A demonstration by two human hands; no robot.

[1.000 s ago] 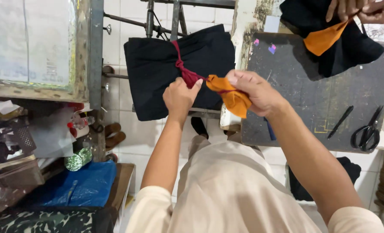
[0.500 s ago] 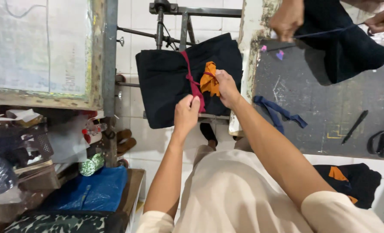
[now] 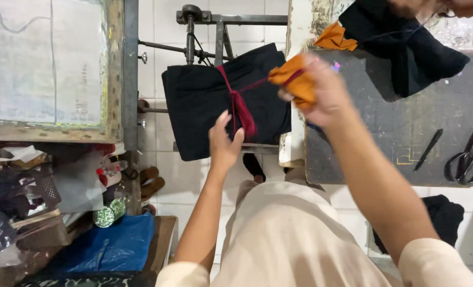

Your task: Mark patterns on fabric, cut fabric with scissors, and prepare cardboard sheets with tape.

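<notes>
While the left hand (image 3: 225, 142) lies flat and open on the folded black cloth bundle (image 3: 215, 98), its fingers touch the dark red strip (image 3: 240, 109) tied around the middle. The bundle is soft and square, and it rests on a metal frame (image 3: 215, 21). The right hand (image 3: 316, 90) squeezes a crumpled orange cloth (image 3: 295, 77) above the rough grey board (image 3: 406, 133). Black scissors (image 3: 464, 162) lie there.

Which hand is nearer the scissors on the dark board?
Right. The right hand, gripping orange cloth, is left of the scissors; the left hand lies farther left.
</notes>
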